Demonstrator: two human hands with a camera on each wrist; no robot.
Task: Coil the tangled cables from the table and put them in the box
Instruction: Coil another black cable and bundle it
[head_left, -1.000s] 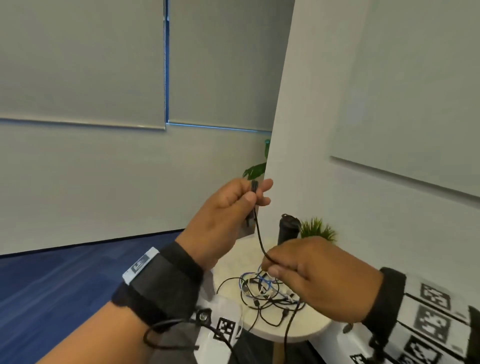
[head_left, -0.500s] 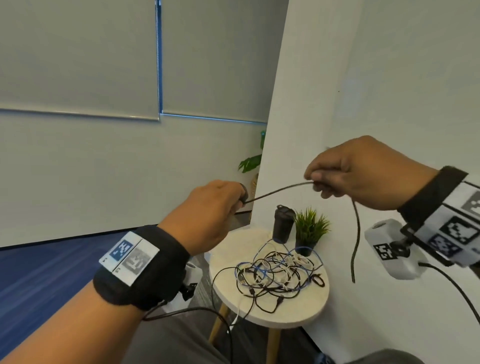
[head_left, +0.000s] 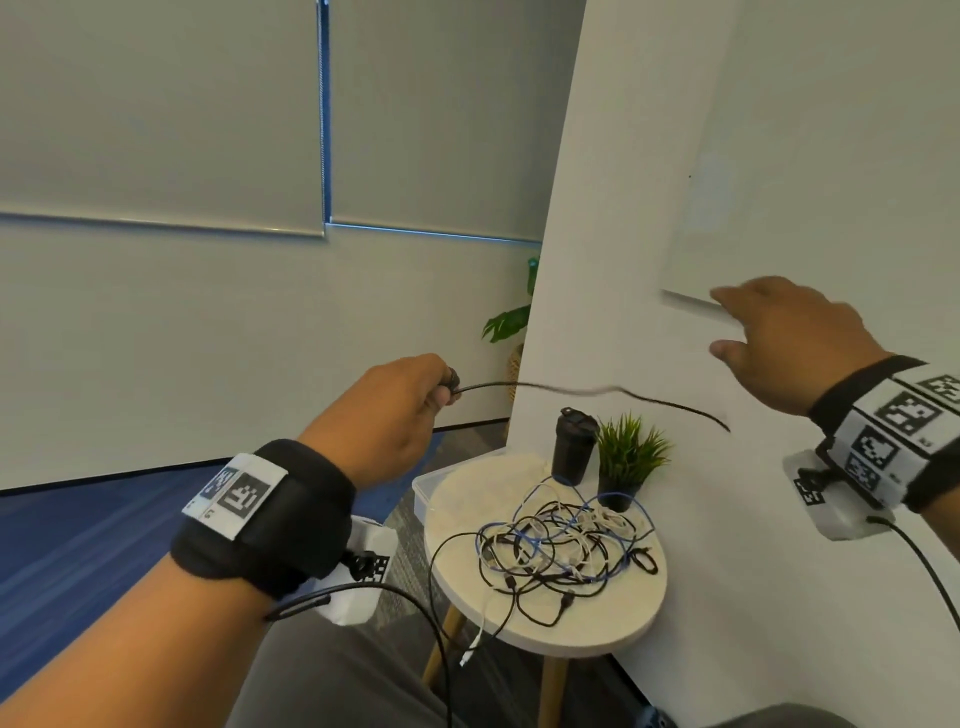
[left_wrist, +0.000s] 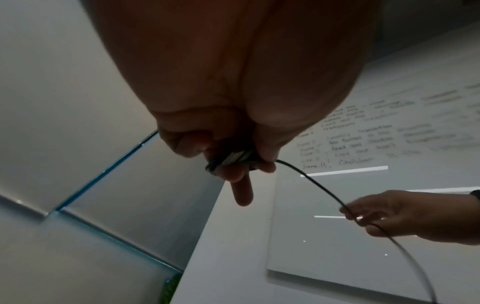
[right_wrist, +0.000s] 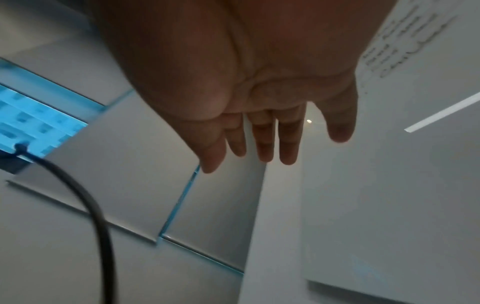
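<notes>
My left hand is raised over the floor to the left of the table and pinches the plug end of a black cable. The cable runs right through the air, and its far end hangs free. In the left wrist view the plug sits between thumb and fingers. My right hand is up near the whiteboard with fingers spread and holds nothing; its straight fingers show in the right wrist view. A tangle of black, white and blue cables lies on the round white table. A clear plastic box sits behind the table's left edge.
A black lidded cup and a small potted plant stand at the back of the table, against the white wall. A whiteboard hangs on that wall. Blue carpet lies to the left.
My right hand drew the black cable up and rightward from the pile, then let it go and opened. The cable now trails loose from my left hand.
</notes>
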